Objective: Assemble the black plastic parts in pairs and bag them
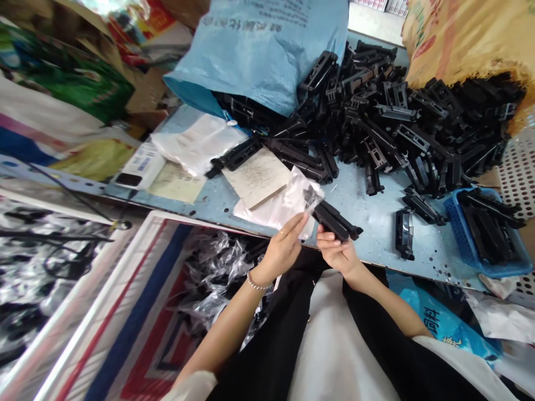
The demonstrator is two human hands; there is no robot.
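Observation:
My right hand (337,250) holds a black plastic part (334,220) near the front edge of the blue table (355,195). The fingers of my left hand (284,245) are closed on a clear plastic bag (308,201) at the upper left end of that part. Whether the part's tip is inside the bag is hard to tell. Just left of the bag, a flat beige block (257,177) rests on more clear bags (259,218). Two loose black parts (404,233) lie to the right of my right hand.
A large pile of black parts (376,117) spreads between a blue sack (259,55) and a yellow sack (468,39). A blue basket (497,267) holds more parts at the right. Below the table's left front stands a striped container (137,312) with bagged items.

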